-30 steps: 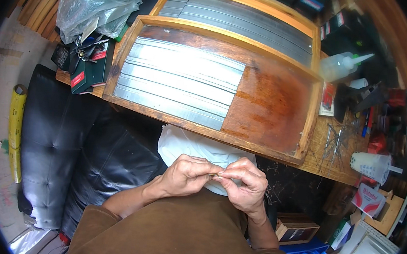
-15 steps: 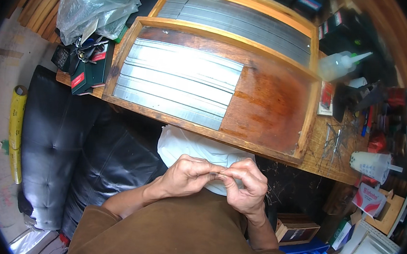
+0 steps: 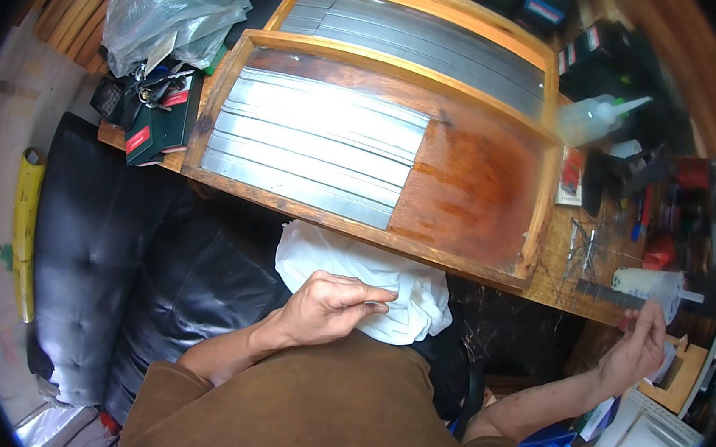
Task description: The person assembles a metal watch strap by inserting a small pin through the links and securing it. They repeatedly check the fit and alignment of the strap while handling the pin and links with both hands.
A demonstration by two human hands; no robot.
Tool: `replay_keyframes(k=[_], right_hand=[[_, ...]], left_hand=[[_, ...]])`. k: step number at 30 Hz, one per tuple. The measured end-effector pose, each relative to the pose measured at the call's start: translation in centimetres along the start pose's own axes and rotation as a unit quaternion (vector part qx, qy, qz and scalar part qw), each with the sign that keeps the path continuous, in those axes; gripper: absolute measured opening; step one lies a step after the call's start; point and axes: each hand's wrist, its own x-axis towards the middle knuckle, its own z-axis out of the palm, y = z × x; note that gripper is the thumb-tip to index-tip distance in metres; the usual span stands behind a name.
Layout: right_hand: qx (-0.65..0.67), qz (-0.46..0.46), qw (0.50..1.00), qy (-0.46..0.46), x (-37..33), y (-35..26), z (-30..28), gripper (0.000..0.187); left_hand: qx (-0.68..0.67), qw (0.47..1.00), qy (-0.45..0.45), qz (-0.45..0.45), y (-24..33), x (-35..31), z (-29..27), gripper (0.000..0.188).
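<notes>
My left hand (image 3: 333, 308) is in front of my brown shirt, above a white cloth (image 3: 353, 278). Its thumb and index finger are pinched together; anything between them is too small to make out. My right hand (image 3: 639, 340) reaches out to the far right, fingers bent together, beside a translucent drink cup (image 3: 669, 289) with a straw. From those fingertips a thin dark strip (image 3: 603, 293), blurred, appears to run leftward across the cup's near side. Ahead, a wooden-framed tray (image 3: 480, 192) holds several flat silvery strips (image 3: 314, 143) on its left part.
A second wooden tray (image 3: 429, 47) with grey strips is behind. A squeeze bottle (image 3: 601, 117) and thin metal tools (image 3: 581, 247) lie at right. The plastic bag (image 3: 176, 12) and keys (image 3: 150, 90) sit back left. A black padded seat (image 3: 88, 242) is on my left.
My hands were together, both pinching at the middle. My right hand has swung far right to the cup, where the dark strip now shows. My left hand has stayed in place.
</notes>
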Motion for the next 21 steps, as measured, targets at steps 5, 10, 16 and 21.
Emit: replay_keyframes(k=[5, 10, 16, 21], right_hand=[[-0.045, -0.086, 0.987, -0.130, -3.7, -3.4, 1.2, 0.006], [0.042, -0.075, 0.926, -0.369, -11.0, -7.9, 5.6, 0.014], [0.120, -0.024, 0.834, -0.537, -17.8, -5.2, 11.3, 0.012], [0.139, -0.034, 0.853, -0.502, -19.8, -3.6, 12.2, 0.012]], left_hand=[[0.000, 1.000, 0.010, 0.002, 0.2, 0.1, 0.0, 0.027], [0.010, 1.000, -0.021, -0.010, 0.8, 0.7, 0.0, 0.026], [-0.021, 0.999, -0.018, -0.028, 2.1, 0.3, 0.0, 0.023], [0.034, 0.996, -0.048, -0.073, 1.9, 0.1, 0.0, 0.016]])
